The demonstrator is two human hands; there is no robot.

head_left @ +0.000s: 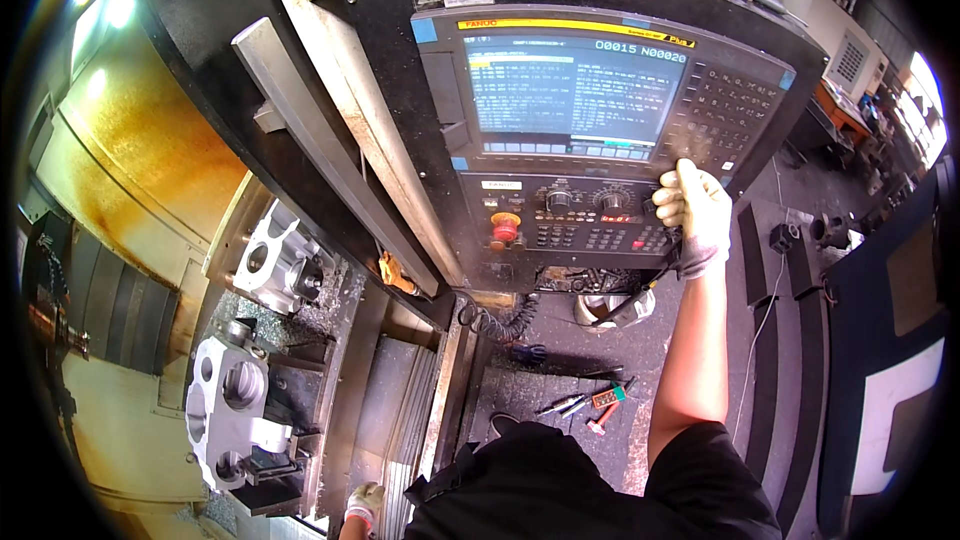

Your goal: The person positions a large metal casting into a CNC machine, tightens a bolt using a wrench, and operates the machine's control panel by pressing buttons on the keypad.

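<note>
right now, the right hand (692,208), in a pale glove, is raised to the lower right corner of a control panel (440,85). its fingers are bent inward toward the thumb, close over the right end of the lower keys (607,240); whether they touch or grip anything there, i cannot tell. the control panel stands in front of the person, tilted in this view, with a lit screen (570,90) full of lines of text. letter keys (730,105) sit to the right of the screen, and below it are two round dials (558,202) and, to their left, a red button (505,228).

the left hand (365,500), gloved too, is low at the bottom edge, beside the stacked metal plates (400,410) along the machine's opening. only a small part of it shows, so i cannot tell if it is open or closed on something.

inside the machine, to the left, two silver metal parts (225,410) sit one beyond the other, with metal shavings (340,300) scattered near the farther one. a long grey bar (300,120) runs along the dark door frame. under the control panel there is a coiled black hose (510,328) and a white bucket (590,310). on the floor, nearer the person, a small green and orange box (607,397) lies next to a red tool (602,420).
</note>
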